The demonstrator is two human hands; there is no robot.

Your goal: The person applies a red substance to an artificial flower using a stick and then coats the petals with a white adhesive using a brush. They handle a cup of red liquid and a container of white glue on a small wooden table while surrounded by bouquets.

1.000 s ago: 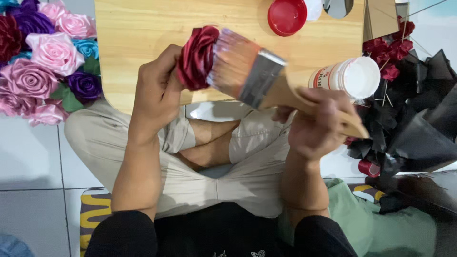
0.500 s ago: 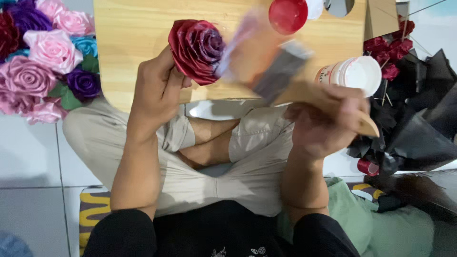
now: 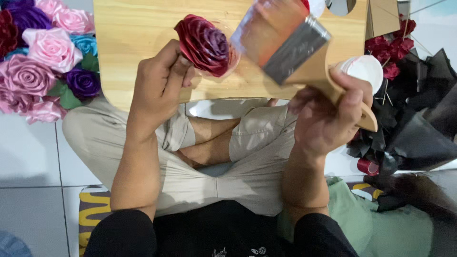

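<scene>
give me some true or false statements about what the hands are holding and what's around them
1. The left hand holds a dark red fabric rose. True.
2. The right hand holds a pair of scissors. False: it grips a wide flat paintbrush by its wooden handle.
3. The brush bristles are pressed into the rose. False: brush and rose are apart, with the wooden board showing between them.
4. A pile of pink, purple and blue fabric roses lies to the left of the board. True.
5. The person sits cross-legged with the board in front of the knees. True.
</scene>
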